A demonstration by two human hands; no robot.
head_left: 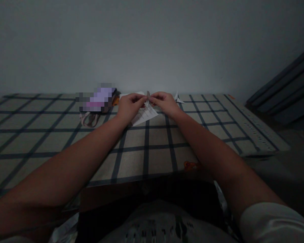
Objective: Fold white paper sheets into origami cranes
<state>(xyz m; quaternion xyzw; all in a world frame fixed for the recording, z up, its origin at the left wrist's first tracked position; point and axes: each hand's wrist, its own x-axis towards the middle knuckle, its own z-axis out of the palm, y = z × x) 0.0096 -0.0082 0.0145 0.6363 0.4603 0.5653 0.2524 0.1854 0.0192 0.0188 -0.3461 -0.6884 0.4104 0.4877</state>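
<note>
Over the far part of the table, my left hand [131, 105] and my right hand [164, 101] meet fingertip to fingertip. Both pinch a small piece of folded paper [148, 102] between thumbs and fingers; its exact shape is too small and dim to make out. Beneath them lies a pale lined paper sheet [145, 116], partly covered by my left hand. Just right of my right hand sits a white folded paper figure [178, 99] with pointed ends. Behind my left hand, another white paper [131, 93] shows at its edge.
A checked cloth [66, 141] covers the table, which meets a plain wall [152, 44]. On the left lies a phone-like object [98, 99], partly blurred out, with a pale looped strap [90, 120]. An orange item [116, 101] is beside it. Dark ridged panels [286, 84] stand at right.
</note>
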